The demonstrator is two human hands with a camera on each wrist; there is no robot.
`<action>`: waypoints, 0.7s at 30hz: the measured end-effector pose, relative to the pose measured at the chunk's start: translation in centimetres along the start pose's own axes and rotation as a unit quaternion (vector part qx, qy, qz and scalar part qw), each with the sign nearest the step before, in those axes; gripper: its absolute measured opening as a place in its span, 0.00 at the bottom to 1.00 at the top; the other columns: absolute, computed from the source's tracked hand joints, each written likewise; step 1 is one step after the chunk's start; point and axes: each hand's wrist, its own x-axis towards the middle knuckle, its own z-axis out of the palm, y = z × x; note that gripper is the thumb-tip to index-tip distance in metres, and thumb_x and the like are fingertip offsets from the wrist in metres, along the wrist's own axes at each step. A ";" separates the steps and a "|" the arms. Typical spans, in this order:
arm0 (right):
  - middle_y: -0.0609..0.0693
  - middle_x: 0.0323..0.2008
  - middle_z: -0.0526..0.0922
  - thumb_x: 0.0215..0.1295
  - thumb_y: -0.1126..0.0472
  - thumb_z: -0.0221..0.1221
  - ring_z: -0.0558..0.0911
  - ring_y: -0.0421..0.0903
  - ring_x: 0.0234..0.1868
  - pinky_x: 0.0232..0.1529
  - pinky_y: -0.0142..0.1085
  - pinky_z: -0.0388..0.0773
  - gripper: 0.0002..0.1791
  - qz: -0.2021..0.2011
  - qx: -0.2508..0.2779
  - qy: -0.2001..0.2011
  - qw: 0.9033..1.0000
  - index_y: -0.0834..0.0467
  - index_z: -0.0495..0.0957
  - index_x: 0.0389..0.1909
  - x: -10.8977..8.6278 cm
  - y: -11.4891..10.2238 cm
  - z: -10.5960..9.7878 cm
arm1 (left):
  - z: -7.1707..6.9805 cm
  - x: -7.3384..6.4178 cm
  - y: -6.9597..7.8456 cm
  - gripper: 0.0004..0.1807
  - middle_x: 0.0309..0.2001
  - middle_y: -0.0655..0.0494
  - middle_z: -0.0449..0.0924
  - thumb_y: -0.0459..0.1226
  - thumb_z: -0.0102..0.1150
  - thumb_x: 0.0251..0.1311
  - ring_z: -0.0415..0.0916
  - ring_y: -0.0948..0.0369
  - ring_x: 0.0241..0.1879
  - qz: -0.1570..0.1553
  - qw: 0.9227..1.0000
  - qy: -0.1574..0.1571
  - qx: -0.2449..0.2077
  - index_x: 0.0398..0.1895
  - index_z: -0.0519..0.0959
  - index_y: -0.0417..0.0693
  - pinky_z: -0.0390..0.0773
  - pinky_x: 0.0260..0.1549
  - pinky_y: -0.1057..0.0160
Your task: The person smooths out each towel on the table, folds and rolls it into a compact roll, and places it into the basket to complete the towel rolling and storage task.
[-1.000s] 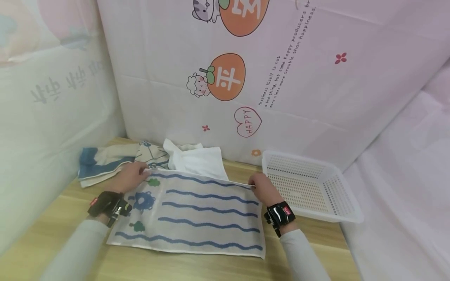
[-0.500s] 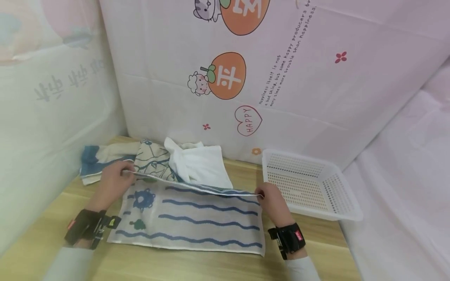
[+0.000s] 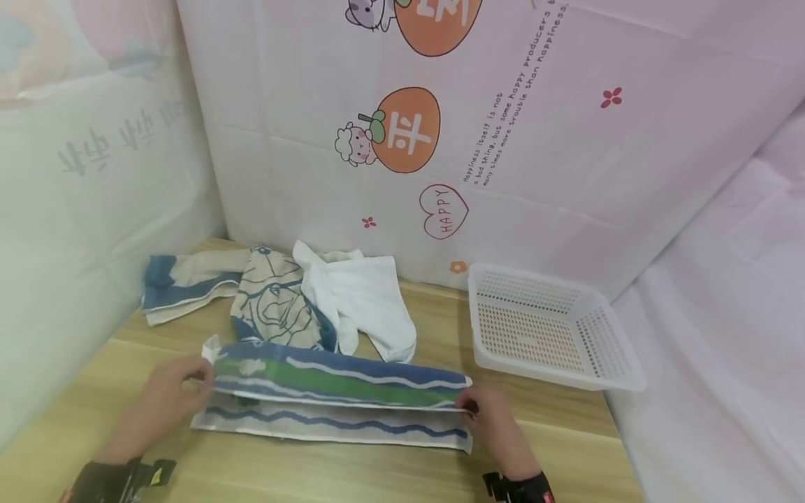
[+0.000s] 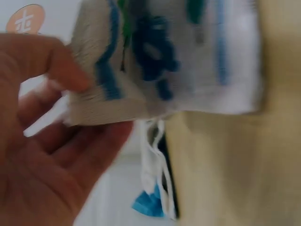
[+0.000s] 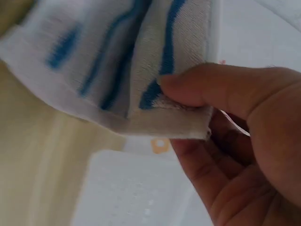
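A striped towel (image 3: 339, 381) lies across the front of the wooden table, its far part folded over toward me. The folded part shows a blue and green back with white wavy lines; below it a pale strip with a blue wavy line lies on the table. My left hand (image 3: 166, 395) pinches the towel's corner at the left, thumb on top in the left wrist view. At the other end my right hand (image 3: 493, 423) pinches the opposite corner; the right wrist view shows its thumb (image 5: 188, 87) pressing on the pale side by a blue stripe.
Behind the towel lie a crumpled white cloth (image 3: 371, 300), a beige cloth with blue line drawing (image 3: 273, 300) and a blue-and-beige cloth (image 3: 189, 283). A white perforated plastic basket (image 3: 619, 346) stands at the back right. Printed white curtains (image 3: 283, 154) enclose the table.
Both hands have drawn the towel's far edge up and toward me, turning its blue and green back upward. The near edge has stayed in place, and the cloths behind are more exposed.
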 end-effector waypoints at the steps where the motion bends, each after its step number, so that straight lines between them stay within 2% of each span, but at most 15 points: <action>1: 0.44 0.29 0.81 0.45 0.81 0.69 0.79 0.38 0.32 0.34 0.33 0.80 0.18 -0.006 0.003 -0.012 1.000 0.55 0.81 0.27 -0.4 0.3 0.5 | 0.3 -0.5 -0.3 0.17 0.33 0.67 0.81 0.25 0.68 0.48 0.76 0.72 0.35 -0.005 1.000 -0.024 0.009 0.28 0.77 0.59 0.80 0.33 0.66; 3: 0.44 0.30 0.82 0.46 0.79 0.69 0.79 0.37 0.32 0.35 0.33 0.80 0.16 -0.012 0.006 -0.037 0.999 0.55 0.82 0.28 -1.0 0.8 1.4 | 0.9 -1.4 -0.8 0.16 0.33 0.66 0.81 0.26 0.70 0.45 0.76 0.70 0.33 -0.012 0.998 -0.063 0.015 0.30 0.78 0.56 0.80 0.32 0.65; 5: 0.45 0.30 0.82 0.46 0.77 0.69 0.79 0.38 0.32 0.35 0.34 0.79 0.14 -0.020 0.013 -0.053 0.998 0.57 0.82 0.29 -1.4 1.3 2.2 | 1.5 -1.9 -1.1 0.15 0.34 0.64 0.82 0.28 0.73 0.42 0.78 0.67 0.33 -0.016 0.996 -0.082 0.025 0.31 0.80 0.54 0.82 0.32 0.61; 7: 0.45 0.29 0.83 0.46 0.75 0.70 0.79 0.38 0.31 0.34 0.34 0.79 0.12 -0.022 0.022 -0.060 0.998 0.57 0.83 0.29 -1.6 1.7 2.8 | 2.1 -2.1 -1.4 0.16 0.37 0.60 0.83 0.29 0.76 0.38 0.81 0.59 0.37 -0.004 0.996 -0.083 0.044 0.32 0.82 0.52 0.84 0.39 0.54; 10: 0.45 0.29 0.82 0.48 0.74 0.70 0.79 0.38 0.32 0.34 0.34 0.79 0.11 -0.019 0.028 -0.053 0.998 0.57 0.82 0.29 -1.6 1.9 3.3 | 2.6 -2.0 -1.3 0.18 0.41 0.50 0.84 0.30 0.76 0.36 0.82 0.47 0.42 -0.005 0.995 -0.080 0.052 0.35 0.84 0.48 0.82 0.45 0.42; 12: 0.46 0.29 0.81 0.49 0.75 0.70 0.79 0.39 0.32 0.34 0.34 0.80 0.11 -0.013 0.034 -0.045 0.998 0.58 0.81 0.29 -1.4 2.0 3.5 | 2.9 -1.7 -1.3 0.17 0.44 0.45 0.83 0.29 0.75 0.37 0.81 0.43 0.44 -0.007 0.995 -0.079 0.053 0.36 0.84 0.45 0.81 0.47 0.38; 15: 0.47 0.30 0.81 0.49 0.76 0.69 0.79 0.40 0.33 0.36 0.35 0.80 0.11 0.000 0.041 -0.042 0.998 0.59 0.81 0.29 -0.8 2.2 3.8 | 3.1 -1.1 -1.3 0.15 0.44 0.41 0.82 0.27 0.74 0.39 0.81 0.43 0.43 -0.004 0.997 -0.071 0.042 0.35 0.84 0.42 0.81 0.45 0.39; 21: 0.47 0.31 0.79 0.52 0.76 0.68 0.79 0.41 0.34 0.37 0.36 0.81 0.10 0.040 0.040 -0.044 0.997 0.58 0.82 0.28 0.9 2.8 4.2 | 3.7 0.4 -1.5 0.11 0.44 0.42 0.83 0.24 0.73 0.45 0.82 0.46 0.41 0.010 0.999 -0.048 0.019 0.34 0.84 0.40 0.84 0.40 0.46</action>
